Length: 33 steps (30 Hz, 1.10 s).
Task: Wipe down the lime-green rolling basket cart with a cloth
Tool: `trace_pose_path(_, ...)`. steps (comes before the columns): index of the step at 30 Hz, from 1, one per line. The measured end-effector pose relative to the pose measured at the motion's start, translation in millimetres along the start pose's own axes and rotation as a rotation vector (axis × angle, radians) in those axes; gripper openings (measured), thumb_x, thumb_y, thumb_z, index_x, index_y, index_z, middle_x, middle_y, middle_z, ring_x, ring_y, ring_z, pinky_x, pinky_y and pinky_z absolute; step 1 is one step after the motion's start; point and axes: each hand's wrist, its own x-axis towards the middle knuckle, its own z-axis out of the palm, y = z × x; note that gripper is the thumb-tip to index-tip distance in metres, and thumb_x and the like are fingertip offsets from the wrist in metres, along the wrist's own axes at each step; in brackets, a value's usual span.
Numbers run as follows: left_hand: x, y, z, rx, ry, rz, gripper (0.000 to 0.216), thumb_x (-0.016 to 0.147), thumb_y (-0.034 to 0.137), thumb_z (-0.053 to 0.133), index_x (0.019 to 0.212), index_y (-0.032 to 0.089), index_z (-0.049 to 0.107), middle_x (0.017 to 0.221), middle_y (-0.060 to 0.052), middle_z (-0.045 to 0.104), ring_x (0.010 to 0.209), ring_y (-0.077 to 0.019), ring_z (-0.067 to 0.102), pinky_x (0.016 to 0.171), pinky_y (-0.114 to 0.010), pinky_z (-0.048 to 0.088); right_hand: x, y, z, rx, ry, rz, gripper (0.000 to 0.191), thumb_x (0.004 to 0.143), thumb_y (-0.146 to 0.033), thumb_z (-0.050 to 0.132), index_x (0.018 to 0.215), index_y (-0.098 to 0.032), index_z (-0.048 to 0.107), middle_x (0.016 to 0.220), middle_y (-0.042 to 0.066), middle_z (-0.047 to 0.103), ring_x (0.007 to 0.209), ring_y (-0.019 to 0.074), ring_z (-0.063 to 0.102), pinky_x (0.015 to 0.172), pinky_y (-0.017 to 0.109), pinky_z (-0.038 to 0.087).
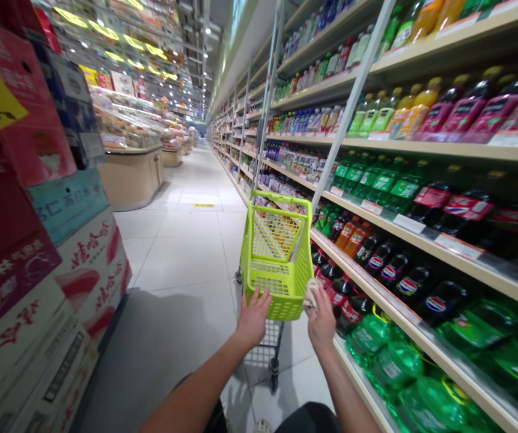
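Observation:
A lime-green shopping cart basket (pixel 279 255) on a wheeled metal frame stands in the aisle right in front of me. My left hand (pixel 253 317) rests on the basket's near left corner, fingers spread against its wall. At the near right corner my right hand (pixel 321 320) holds a small pale cloth (pixel 310 294) pressed against the basket. The basket looks empty as far as its mesh shows.
Long shelves (pixel 425 231) of bottled soft drinks run along the right, close to the cart. Stacked cartons (pixel 38 252) line the left. A tiled aisle floor (pixel 187 240) stretches ahead toward a wooden display counter (pixel 130 174).

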Motion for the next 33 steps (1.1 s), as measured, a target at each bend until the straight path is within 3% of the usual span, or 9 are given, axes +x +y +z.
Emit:
trace_pose_path(4, -1.1, -6.2, 2.6, -0.018, 0.024, 0.035, 0.069, 0.065, 0.004, 0.034, 0.132, 0.018, 0.028, 0.142, -0.003, 0.025, 0.133, -0.0200, 0.012, 0.105, -0.054, 0.010, -15.9, -32.5, 56.2, 0.096, -0.179, -0.047, 0.052, 0.067, -0.002, 0.033, 0.110, -0.019, 0.057, 0.121, 0.008, 0.052, 0.117, 0.0192, 0.043, 0.098, 0.041, 0.037)
trace_pose_path(6, -3.0, -13.1, 3.9, -0.011, 0.049, 0.018, 0.069, 0.066, 0.003, 0.032, 0.133, 0.016, 0.026, 0.142, -0.004, 0.025, 0.132, -0.0178, 0.014, 0.106, -0.051, 0.011, -22.6, -40.7, 68.8, 0.128, -0.251, -0.101, 0.053, 0.067, 0.000, 0.033, 0.110, -0.020, 0.058, 0.122, 0.008, 0.051, 0.117, 0.0182, 0.043, 0.098, 0.039, 0.037)
trace_pose_path(9, -5.4, -22.8, 3.9, 0.020, 0.069, -0.007, 0.067, 0.067, 0.002, 0.030, 0.133, 0.015, 0.026, 0.143, -0.006, 0.023, 0.132, -0.0171, 0.015, 0.107, -0.049, 0.011, -15.2, -23.1, 56.3, 0.075, -0.278, -0.124, 0.048, 0.070, -0.003, 0.034, 0.106, -0.019, 0.061, 0.120, 0.009, 0.053, 0.114, 0.0193, 0.046, 0.095, 0.039, 0.040)
trace_pose_path(14, -3.3, -24.6, 3.8, -0.007, 0.050, -0.037, 0.065, 0.069, 0.003, 0.028, 0.132, 0.018, 0.030, 0.142, -0.004, 0.026, 0.132, -0.0169, 0.018, 0.106, -0.050, 0.011, 6.6, 26.4, 26.9, -0.108, -0.113, 0.022, 0.039, 0.072, -0.012, 0.037, 0.101, -0.019, 0.062, 0.116, 0.009, 0.056, 0.105, 0.0228, 0.053, 0.088, 0.042, 0.045)
trace_pose_path(18, -3.2, -24.3, 5.7, -0.019, 0.030, -0.050, 0.065, 0.069, 0.004, 0.028, 0.132, 0.019, 0.031, 0.141, -0.003, 0.027, 0.131, -0.0174, 0.020, 0.106, -0.051, 0.011, -7.1, -0.9, 57.1, -0.010, -0.108, -0.035, 0.043, 0.069, -0.007, 0.036, 0.099, -0.020, 0.064, 0.114, 0.009, 0.058, 0.108, 0.0231, 0.052, 0.091, 0.044, 0.042)
trace_pose_path(21, -5.9, -26.9, -1.9, -0.023, 0.012, -0.057, 0.063, 0.070, 0.006, 0.030, 0.131, 0.020, 0.033, 0.139, -0.004, 0.032, 0.129, -0.0181, 0.024, 0.107, -0.051, 0.009, -14.7, -38.8, 74.9, 0.133, -0.215, -0.067, 0.042, 0.070, -0.009, 0.041, 0.105, -0.021, 0.062, 0.120, 0.009, 0.054, 0.115, 0.0235, 0.046, 0.097, 0.045, 0.037)
trace_pose_path(24, -2.1, -20.2, -16.7, -0.081, 0.082, -0.131, 0.056, 0.073, 0.010, 0.029, 0.128, 0.018, 0.037, 0.134, -0.006, 0.041, 0.125, -0.0179, 0.033, 0.107, -0.049, 0.010, -7.2, -60.7, 66.8, 0.294, -0.349, 0.093, 0.042, 0.080, -0.026, 0.043, 0.120, -0.016, 0.051, 0.127, 0.010, 0.048, 0.120, 0.0225, 0.041, 0.101, 0.043, 0.032)
trace_pose_path(28, 18.7, 10.9, -26.1, -0.283, 0.115, -0.180, 0.048, 0.081, 0.024, 0.027, 0.129, 0.018, 0.035, 0.136, -0.008, 0.037, 0.126, -0.0196, 0.032, 0.104, -0.049, 0.017, 8.9, -69.4, 45.9, 0.477, -0.433, 0.378, 0.059, 0.088, -0.042, 0.022, 0.133, -0.005, 0.028, 0.134, 0.015, 0.037, 0.123, 0.0189, 0.036, 0.103, 0.037, 0.029)
trace_pose_path(33, 34.1, 43.0, -14.8, -0.268, 0.136, -0.130, 0.037, 0.081, 0.020, 0.031, 0.112, 0.025, 0.052, 0.123, -0.007, 0.053, 0.113, -0.0216, 0.047, 0.101, -0.058, 0.012, 10.3, -55.3, 40.3, 0.326, -0.298, 0.363, 0.060, 0.087, -0.045, 0.023, 0.132, -0.006, 0.033, 0.133, 0.014, 0.039, 0.124, 0.0206, 0.035, 0.104, 0.039, 0.028)
